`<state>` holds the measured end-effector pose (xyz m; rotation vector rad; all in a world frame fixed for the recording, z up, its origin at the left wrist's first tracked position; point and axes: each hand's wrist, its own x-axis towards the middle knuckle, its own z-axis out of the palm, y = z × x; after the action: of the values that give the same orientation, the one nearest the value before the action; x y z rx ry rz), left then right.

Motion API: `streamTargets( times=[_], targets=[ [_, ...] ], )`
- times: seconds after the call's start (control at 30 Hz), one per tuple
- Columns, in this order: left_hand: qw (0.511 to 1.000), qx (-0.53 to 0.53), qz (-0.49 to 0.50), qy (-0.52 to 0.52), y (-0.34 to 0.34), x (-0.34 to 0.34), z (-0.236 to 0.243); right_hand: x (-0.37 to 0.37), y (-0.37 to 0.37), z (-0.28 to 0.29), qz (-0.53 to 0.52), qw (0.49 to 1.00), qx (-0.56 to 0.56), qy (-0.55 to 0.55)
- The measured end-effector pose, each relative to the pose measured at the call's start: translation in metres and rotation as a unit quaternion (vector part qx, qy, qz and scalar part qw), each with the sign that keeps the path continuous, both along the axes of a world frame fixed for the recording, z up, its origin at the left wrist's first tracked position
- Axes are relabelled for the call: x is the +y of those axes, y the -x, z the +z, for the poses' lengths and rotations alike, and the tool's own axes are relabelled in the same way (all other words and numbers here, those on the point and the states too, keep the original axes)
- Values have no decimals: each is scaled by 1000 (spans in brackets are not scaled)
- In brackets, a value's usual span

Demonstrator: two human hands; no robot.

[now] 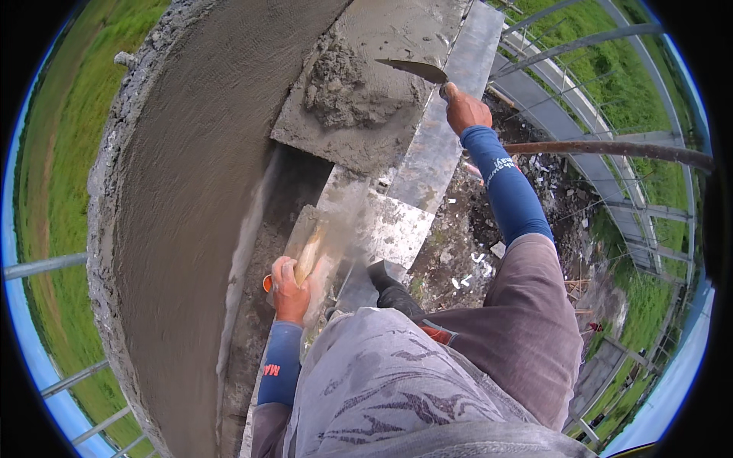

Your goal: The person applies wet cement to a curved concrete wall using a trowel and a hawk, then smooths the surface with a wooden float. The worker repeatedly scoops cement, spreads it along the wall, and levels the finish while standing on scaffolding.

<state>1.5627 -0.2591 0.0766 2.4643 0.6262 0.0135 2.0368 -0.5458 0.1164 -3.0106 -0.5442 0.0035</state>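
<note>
My left hand is closed round the pale wooden handle of a plastering float. Its flat face is partly smeared by motion, so its edges are hard to tell. A small orange round thing shows beside that hand; I cannot make out its kind. Out ahead to the right, my right hand grips a pointed trowel by its handle, the blade reaching left over a mortar board. A heap of wet grey mortar sits on the board, left of the blade.
A curved wall coated in smooth grey plaster rises along my left. Metal scaffold planks run beneath the board. A rusty bar crosses at right, above rubble-strewn ground. Metal framing and grass lie beyond.
</note>
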Motion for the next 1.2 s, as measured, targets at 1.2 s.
streamTargets(
  times=[1.2],
  targets=[
    [995, -2, -75, -65, -18, -7, -21, 42, -209, -23, -252, 967, 46, 9]
  ],
)
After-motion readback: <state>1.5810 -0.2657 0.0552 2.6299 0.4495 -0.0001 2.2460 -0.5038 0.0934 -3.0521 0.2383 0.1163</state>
